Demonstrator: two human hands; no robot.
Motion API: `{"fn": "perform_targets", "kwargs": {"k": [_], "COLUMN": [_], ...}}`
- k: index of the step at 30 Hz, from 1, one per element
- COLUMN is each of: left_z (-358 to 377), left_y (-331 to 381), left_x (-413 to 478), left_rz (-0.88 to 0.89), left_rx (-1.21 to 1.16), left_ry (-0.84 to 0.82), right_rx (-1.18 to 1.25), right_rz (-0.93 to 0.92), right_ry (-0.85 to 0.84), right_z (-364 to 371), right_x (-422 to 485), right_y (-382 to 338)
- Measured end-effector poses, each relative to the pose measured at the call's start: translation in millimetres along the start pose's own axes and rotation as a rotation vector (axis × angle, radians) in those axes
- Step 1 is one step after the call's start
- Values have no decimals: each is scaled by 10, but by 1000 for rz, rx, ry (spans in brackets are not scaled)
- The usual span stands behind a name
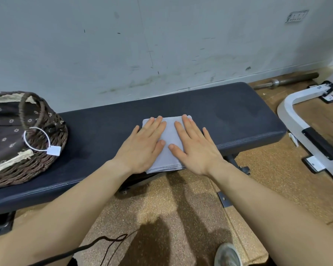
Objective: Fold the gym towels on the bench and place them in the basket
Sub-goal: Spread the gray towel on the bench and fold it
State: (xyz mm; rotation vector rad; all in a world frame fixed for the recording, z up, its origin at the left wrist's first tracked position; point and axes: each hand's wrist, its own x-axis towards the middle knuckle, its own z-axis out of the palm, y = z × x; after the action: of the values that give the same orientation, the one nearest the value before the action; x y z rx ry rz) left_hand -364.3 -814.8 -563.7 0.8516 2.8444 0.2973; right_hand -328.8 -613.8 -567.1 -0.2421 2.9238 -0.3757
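Towel of pale grey cloth [169, 131], folded, on dark padded tabletop [104, 131] under left grip [142, 144] and right grip [194, 144] — both released, pressing flat — likely soft, light, apt to unfold; best pinched at side edges.

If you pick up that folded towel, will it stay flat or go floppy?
Probably floppy: the towel is thin, soft cloth folded in layers. It likely weighs little. The left hand and right hand press it flat, so its folds might slip open when lifted.

Dark padded bench [229, 120] along the wall, folded pale towel [169, 150] mid-bench, wicker basket [37, 166] at its left end
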Motion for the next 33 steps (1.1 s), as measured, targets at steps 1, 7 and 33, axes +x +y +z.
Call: {"fn": "perform_targets", "kwargs": {"k": [1,7,33], "left_z": [9,17,-780], "left_y": [-7,-28,-232], "left_x": [1,34,-11], "left_rz": [6,3,-365], "left_rx": [-9,-45,-897], "left_ry": [-13,-27,-40], "right_rx": [20,39,501], "right_rz": [-1,15,-40], "right_ry": [-5,-32,56], "right_z": [2,-33,-631], "right_x": [-1,18,259], "right_y": [5,-35,-84]}}
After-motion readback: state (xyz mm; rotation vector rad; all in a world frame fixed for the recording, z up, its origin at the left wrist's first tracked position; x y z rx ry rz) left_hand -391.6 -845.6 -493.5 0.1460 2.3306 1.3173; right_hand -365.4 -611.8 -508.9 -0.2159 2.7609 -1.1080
